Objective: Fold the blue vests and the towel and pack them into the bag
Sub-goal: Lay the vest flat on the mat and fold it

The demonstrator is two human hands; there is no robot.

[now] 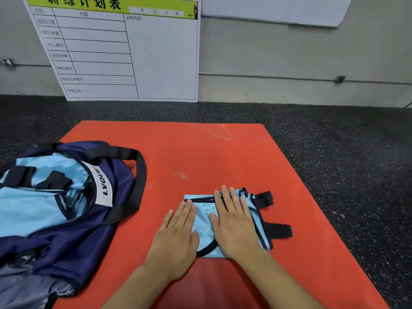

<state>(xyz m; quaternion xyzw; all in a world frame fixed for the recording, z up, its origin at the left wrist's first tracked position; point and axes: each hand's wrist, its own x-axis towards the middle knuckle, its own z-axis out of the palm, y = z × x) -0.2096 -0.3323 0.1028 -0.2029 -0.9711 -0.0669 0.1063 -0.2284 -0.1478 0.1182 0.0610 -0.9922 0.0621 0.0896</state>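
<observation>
On the red mat (200,152): folded blue vest (204,221), soft, light.
Hands: left hand (176,237), right hand (236,226), fingers straight, pressing flat.
Hold: likely pinch the folded edges.

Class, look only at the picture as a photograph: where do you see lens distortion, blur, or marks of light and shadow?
Head view: wide-angle bending tilts the whiteboard and curves the wall pipe; the board's small print is soft; lighting is even, with faint shadows under both flat hands on the folded vest; pale scuffs mark the red mat.
</observation>
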